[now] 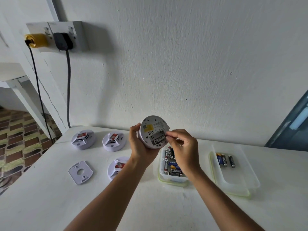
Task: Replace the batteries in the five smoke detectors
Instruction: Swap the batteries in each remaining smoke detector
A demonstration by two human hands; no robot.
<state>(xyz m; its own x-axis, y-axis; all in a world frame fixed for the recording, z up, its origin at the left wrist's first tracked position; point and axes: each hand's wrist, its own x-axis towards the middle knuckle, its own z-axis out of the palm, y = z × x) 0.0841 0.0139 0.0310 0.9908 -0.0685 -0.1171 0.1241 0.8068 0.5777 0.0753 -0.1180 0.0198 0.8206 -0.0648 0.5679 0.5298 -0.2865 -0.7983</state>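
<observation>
Left hand [141, 144] grips the open smoke detector [153, 130] by its rim, held above the counter [50, 197], back side facing the camera. Right hand [181, 147] pinches the end of a black battery [160, 140] sitting in the detector's bay — fingertips at its red tip. Under the right wrist: clear tub [171, 179] of batteries. Lid [233, 177] to the right carries three loose cells. Three more detectors [83, 139] and a mounting plate [80, 172] lie to the left.
</observation>
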